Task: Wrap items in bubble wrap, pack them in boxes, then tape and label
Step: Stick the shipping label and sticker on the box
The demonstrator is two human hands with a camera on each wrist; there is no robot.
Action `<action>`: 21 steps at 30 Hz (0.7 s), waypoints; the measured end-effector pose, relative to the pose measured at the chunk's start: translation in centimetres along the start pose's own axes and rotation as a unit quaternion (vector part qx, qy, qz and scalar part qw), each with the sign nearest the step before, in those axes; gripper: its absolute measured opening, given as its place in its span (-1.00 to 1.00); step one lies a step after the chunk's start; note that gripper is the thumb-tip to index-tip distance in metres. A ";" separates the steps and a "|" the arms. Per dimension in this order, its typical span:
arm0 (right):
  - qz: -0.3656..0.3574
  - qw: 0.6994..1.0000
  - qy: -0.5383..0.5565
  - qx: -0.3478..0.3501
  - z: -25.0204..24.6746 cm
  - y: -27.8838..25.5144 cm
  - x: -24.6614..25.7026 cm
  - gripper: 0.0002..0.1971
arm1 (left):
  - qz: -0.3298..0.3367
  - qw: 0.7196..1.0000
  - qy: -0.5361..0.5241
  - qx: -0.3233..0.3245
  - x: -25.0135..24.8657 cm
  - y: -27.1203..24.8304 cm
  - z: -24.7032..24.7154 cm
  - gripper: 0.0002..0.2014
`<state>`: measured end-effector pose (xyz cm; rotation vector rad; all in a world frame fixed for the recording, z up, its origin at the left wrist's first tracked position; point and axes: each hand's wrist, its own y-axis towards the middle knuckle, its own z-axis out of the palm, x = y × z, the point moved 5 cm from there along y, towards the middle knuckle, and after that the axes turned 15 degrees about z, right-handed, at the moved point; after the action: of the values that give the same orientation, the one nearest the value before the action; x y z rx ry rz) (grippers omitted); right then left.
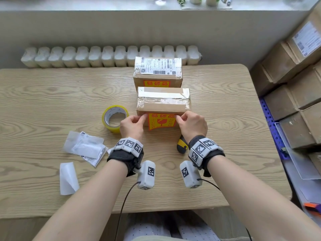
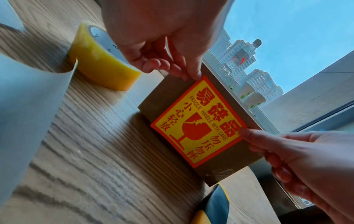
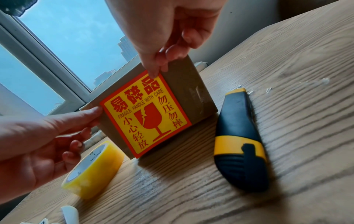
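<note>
Now | left hand (image 1: 131,125), right hand (image 1: 192,125) pinch fragile label (image 1: 161,121) | tape roll (image 1: 115,118) left | knife (image 1: 182,145) right

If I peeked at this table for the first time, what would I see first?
The bright yellow-and-red fragile sticker on the front of the near box, mid-table. The left hand and right hand each pinch a top corner of it. Next you'd spot the yellow tape roll left of the box and the yellow-and-black utility knife lying on the table by its right side.
</note>
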<state>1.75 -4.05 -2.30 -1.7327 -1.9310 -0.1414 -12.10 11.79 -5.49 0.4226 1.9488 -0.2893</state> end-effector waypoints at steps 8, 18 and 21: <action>-0.084 0.989 0.034 0.117 2.2 -1.1 -1.0 -0.81 | 0.214 0.960 0.170 0.060 -1.7 0.7 -1.9 -0.70; -0.109 0.983 0.019 0.150 3.1 -1.2 0.4 -0.63 | 0.217 0.950 0.066 0.217 -1.4 2.8 -0.9 -0.68; -0.141 0.976 0.019 0.165 4.0 -1.8 1.8 -0.61 | 0.224 0.950 0.057 0.212 -1.0 2.9 -0.9 -0.69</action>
<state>-1.26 -1.10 -4.41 -1.2311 -2.0301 0.0443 -11.26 14.65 -4.25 1.1663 1.8336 -0.3918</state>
